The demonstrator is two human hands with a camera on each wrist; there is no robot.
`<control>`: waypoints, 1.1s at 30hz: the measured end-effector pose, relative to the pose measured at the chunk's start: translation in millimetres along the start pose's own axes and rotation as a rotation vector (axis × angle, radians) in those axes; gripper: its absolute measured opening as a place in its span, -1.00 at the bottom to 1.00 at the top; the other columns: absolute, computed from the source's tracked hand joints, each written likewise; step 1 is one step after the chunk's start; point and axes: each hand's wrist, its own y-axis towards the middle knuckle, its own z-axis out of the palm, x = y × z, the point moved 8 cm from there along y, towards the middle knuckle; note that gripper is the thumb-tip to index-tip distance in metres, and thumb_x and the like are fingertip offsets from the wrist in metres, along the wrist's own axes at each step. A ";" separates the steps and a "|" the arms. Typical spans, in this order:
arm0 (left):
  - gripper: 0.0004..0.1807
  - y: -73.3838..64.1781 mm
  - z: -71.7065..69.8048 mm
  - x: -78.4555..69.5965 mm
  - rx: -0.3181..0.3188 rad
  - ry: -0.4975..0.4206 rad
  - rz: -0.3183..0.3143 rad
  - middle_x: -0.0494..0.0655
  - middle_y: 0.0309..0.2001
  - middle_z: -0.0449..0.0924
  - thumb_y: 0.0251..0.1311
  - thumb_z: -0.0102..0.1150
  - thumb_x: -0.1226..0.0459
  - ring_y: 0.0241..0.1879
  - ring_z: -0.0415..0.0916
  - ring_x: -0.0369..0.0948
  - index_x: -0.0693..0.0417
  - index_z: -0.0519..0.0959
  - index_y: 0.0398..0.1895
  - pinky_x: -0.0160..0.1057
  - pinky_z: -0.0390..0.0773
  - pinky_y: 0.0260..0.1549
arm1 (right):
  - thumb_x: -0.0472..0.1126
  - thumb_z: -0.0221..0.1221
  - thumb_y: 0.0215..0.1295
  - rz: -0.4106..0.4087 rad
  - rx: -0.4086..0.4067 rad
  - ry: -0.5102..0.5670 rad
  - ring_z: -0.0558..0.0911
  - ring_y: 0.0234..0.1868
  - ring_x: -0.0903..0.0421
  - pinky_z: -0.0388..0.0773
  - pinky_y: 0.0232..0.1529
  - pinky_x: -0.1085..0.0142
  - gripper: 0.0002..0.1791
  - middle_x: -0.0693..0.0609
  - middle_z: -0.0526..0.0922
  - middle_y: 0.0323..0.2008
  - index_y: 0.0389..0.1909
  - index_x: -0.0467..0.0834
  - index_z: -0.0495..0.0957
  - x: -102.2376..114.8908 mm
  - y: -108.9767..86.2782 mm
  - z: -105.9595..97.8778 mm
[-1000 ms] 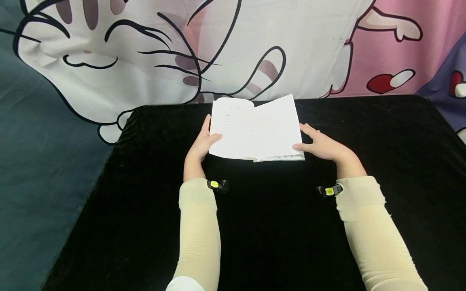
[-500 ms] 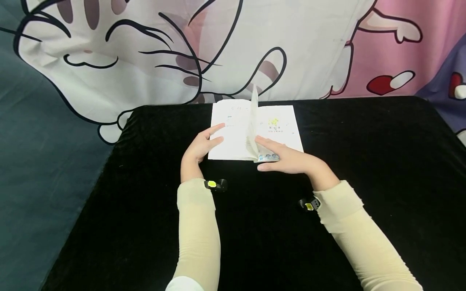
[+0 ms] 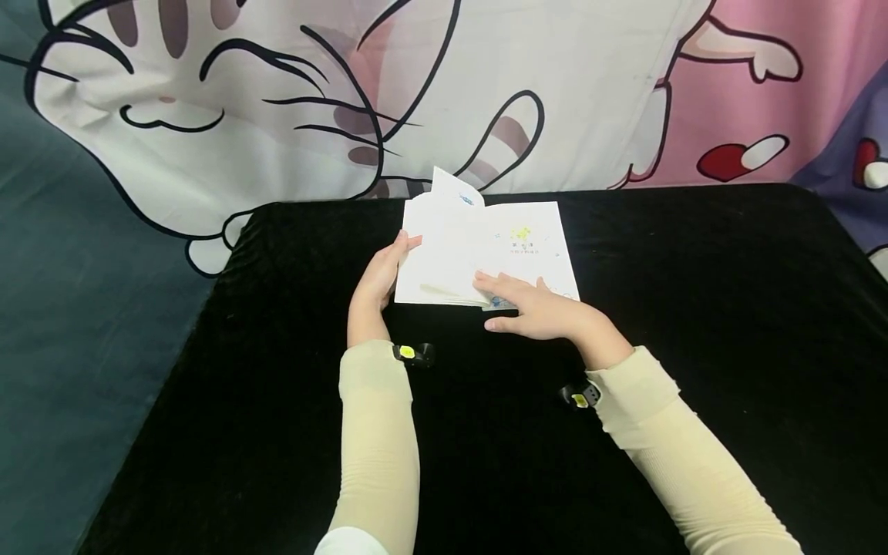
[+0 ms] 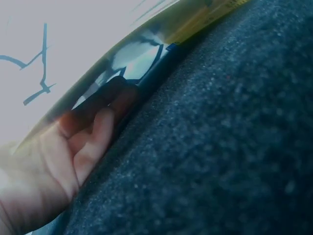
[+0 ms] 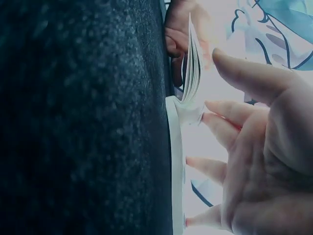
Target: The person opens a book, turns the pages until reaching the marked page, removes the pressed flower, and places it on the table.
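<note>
An open book (image 3: pixel 534 266) lies on the black cloth, its white pages facing up. A yellow drawing and small print show on its right page. One leaf (image 3: pixel 454 185) leans over to the left, its top corner raised. My left hand (image 3: pixel 378 274) grips the book's left edge; in the left wrist view its fingers curl beneath the glossy cover (image 4: pixel 142 58). My right hand (image 3: pixel 541 307) rests across the lower part of the book by the fold, fingers spread. From the right wrist view, straight fingertips (image 5: pixel 212 169) touch the right-hand side, and the left pages (image 5: pixel 193 63) stand fanned up.
A black cloth (image 3: pixel 499 447) covers the table under both arms. Behind its far edge hangs a curtain (image 3: pixel 590 92) printed with cartoon figures. Each wrist carries a small black camera, such as the one by the left cuff (image 3: pixel 415 354).
A leaf has gone over from the right side, through upright, to the left. My right hand moved from the right edge to the fold. My left hand shifted slightly on the left edge.
</note>
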 end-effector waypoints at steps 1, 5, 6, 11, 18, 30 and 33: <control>-0.32 0.2 0.0 0.9 -0.004 -0.012 -0.008 -0.11 0.28 0.27 0.26 -0.31 -0.28 0.13 0.33 -0.10 -0.12 0.39 0.26 0.01 0.35 0.07 | 0.09 0.05 0.32 0.002 -0.001 -0.006 -0.13 0.42 -0.01 -0.42 0.16 -0.34 -0.27 0.16 -0.10 0.44 0.43 0.03 0.02 -0.2 0.6 0.6; -0.25 0.7 -1.1 2.9 -0.023 -0.001 -0.037 -0.11 0.31 0.23 0.19 -0.25 -0.32 0.20 0.24 -0.11 -0.12 0.30 0.32 0.13 0.22 0.12 | 0.05 0.05 0.33 0.010 -0.010 -0.037 -0.13 0.42 -0.02 -0.41 0.14 -0.37 -0.30 0.18 -0.08 0.43 0.42 0.03 0.05 -0.5 2.2 2.1; -0.26 1.2 -0.9 2.3 -0.022 0.002 -0.030 -0.10 0.30 0.24 0.19 -0.20 -0.30 0.21 0.23 -0.11 -0.10 0.29 0.33 0.11 0.21 0.15 | 0.05 0.06 0.33 0.013 -0.013 -0.045 -0.12 0.42 -0.03 -0.40 0.14 -0.37 -0.31 0.18 -0.07 0.43 0.42 0.03 0.07 0.1 2.4 2.1; -0.30 2.1 -1.8 2.4 -0.024 0.090 -0.007 -0.19 0.36 0.14 0.14 0.09 -0.16 0.33 0.05 -0.15 -0.15 0.28 0.32 0.08 0.06 0.23 | 0.01 0.07 0.32 0.025 -0.015 -0.083 -0.11 0.42 -0.05 -0.37 0.13 -0.38 -0.34 0.18 -0.06 0.43 0.40 0.02 0.11 2.6 2.8 2.6; -0.37 2.4 -1.6 1.8 -0.026 0.152 0.027 -0.21 0.40 0.03 0.17 0.14 -0.04 0.39 -0.15 -0.14 -0.16 0.28 0.31 0.02 0.01 0.27 | -0.02 0.08 0.32 0.030 -0.016 -0.106 -0.11 0.42 -0.05 -0.36 0.14 -0.38 -0.34 0.17 -0.07 0.43 0.41 0.02 0.10 3.7 2.4 2.9; -0.36 5.8 6.2 -3.1 -0.020 0.105 0.101 -0.24 0.42 -0.08 0.22 0.16 0.17 0.31 0.02 -0.17 -0.31 0.19 0.35 -0.07 0.22 0.18 | -0.16 0.08 0.33 0.044 -0.104 0.086 0.30 0.22 -0.14 0.15 0.20 -0.06 -0.52 -0.19 0.32 0.24 0.23 -0.23 0.32 -14.0 -5.3 -48.8; -0.35 5.0 3.6 -3.2 -0.035 0.115 0.102 -0.24 0.42 -0.05 0.22 0.16 0.16 0.31 0.02 -0.19 -0.31 0.19 0.36 -0.06 0.18 0.20 | -0.17 0.13 0.29 0.215 -0.216 0.111 0.43 -0.03 -0.09 0.33 0.00 0.03 -0.68 -0.18 0.51 -0.05 -0.02 -0.26 0.47 -39.5 -1.6 -77.2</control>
